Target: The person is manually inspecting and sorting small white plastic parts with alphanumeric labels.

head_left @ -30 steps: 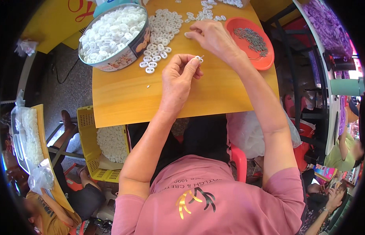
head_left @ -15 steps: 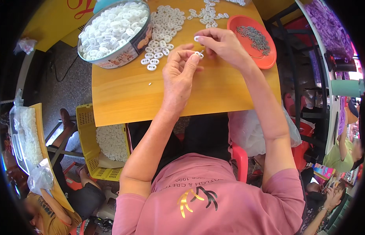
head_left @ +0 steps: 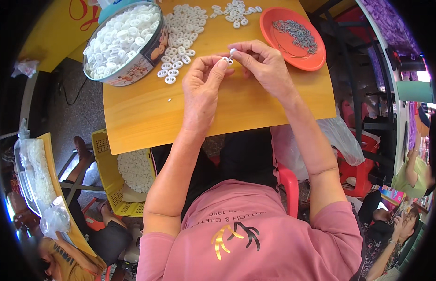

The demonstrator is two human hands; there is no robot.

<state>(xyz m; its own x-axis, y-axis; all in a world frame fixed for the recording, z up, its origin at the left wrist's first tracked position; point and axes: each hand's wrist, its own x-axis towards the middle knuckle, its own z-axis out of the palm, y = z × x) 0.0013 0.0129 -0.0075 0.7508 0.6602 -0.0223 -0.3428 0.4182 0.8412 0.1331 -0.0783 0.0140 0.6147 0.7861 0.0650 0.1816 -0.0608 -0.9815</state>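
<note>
My left hand [head_left: 201, 89] pinches a small white plastic piece with holes [head_left: 230, 61] between thumb and fingertips. Close against it, my right hand [head_left: 266, 68] grips a small round white cap [head_left: 233, 51]. A short greyish bit shows between the cap and the holed piece; its exact shape is too small to make out. Both hands are above the wooden table [head_left: 157, 124]. Right of them lies a red plate [head_left: 280, 46] with a heap of small grey metal springs [head_left: 298, 35]. Loose white oval two-hole pieces [head_left: 184, 28] are spread beyond my left hand.
A large round tin [head_left: 138, 75] piled with white pieces stands at the table's left. A tiny white bit [head_left: 169, 99] lies near the front. Below are a yellow crate [head_left: 102, 145] of white pieces and a clear plastic bag [head_left: 342, 140]. Other people sit at both sides.
My hands have come closer together, and the cap in my right hand now meets the holed piece in my left. The whole view has shifted slightly.
</note>
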